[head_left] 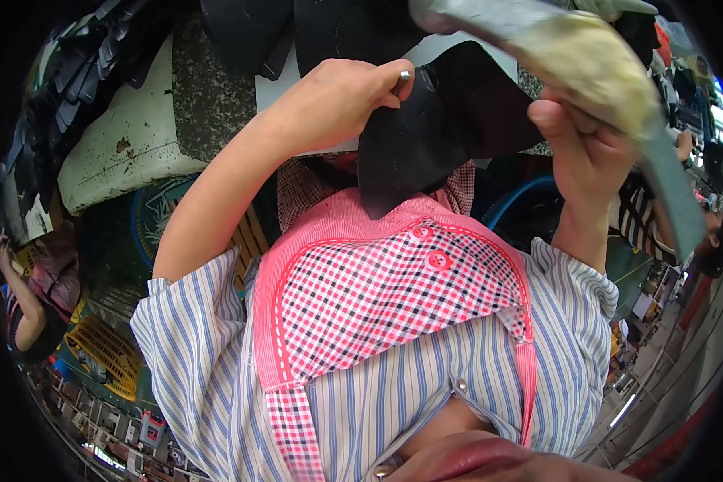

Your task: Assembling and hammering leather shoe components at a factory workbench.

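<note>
My left hand (360,90) is closed in a fist over the worktable, around a thin metal rod (404,76). Only the rod's bright round end shows above the thumb and forefinger. Just under this hand lies a black sheet piece (410,145) with curved edges, bent over the table's front edge toward my apron. In my right hand (590,149), raised on the right, is a hammer (538,36). It looms large and somewhat blurred near the camera, its metal bound in the middle with yellowish wrapping, and it hides part of the fingers.
More black pieces (341,32) lie at the far side of the speckled table (213,96). Stacked dark pieces (76,80) fill the far left. A yellow crate (104,353) stands at the lower left, near another person's arm (28,309). A blue-rimmed basket (522,197) sits under the table.
</note>
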Motion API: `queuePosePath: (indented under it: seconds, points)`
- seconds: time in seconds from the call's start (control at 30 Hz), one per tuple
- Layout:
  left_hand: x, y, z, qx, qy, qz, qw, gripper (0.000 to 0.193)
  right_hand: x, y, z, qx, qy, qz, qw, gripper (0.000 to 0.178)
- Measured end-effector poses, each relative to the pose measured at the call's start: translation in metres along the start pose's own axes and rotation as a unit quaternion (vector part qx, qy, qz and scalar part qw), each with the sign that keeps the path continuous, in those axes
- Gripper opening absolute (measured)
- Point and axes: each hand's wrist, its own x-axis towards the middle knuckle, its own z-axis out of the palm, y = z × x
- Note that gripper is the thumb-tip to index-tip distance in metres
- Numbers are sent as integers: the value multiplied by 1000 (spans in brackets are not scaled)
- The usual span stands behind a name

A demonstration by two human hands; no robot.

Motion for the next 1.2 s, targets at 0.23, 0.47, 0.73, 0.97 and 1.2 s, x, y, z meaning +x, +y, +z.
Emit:
queuePosePath:
  seconds: [0.23, 0.47, 0.73, 0.97, 1.2]
  points:
    - [3, -1, 10, 84, 23, 106, 990, 18, 6, -20, -10, 153, 31, 57, 986, 22]
    - [-2, -6, 20, 45, 125, 71, 989, 12, -14, 6, -11, -1, -91, 196, 976, 24]
    - [-4, -8, 25, -81, 226, -19, 971, 5, -21, 41, -12, -144, -77, 199, 966, 35]
    - [26, -41, -19, 143, 409, -6, 901, 12, -2, 142, -151, -326, 136, 153, 923, 28]
    - [37, -13, 14, -46, 215, -82, 972, 7, 10, 101, -95, -50, 195, 224, 954, 25]
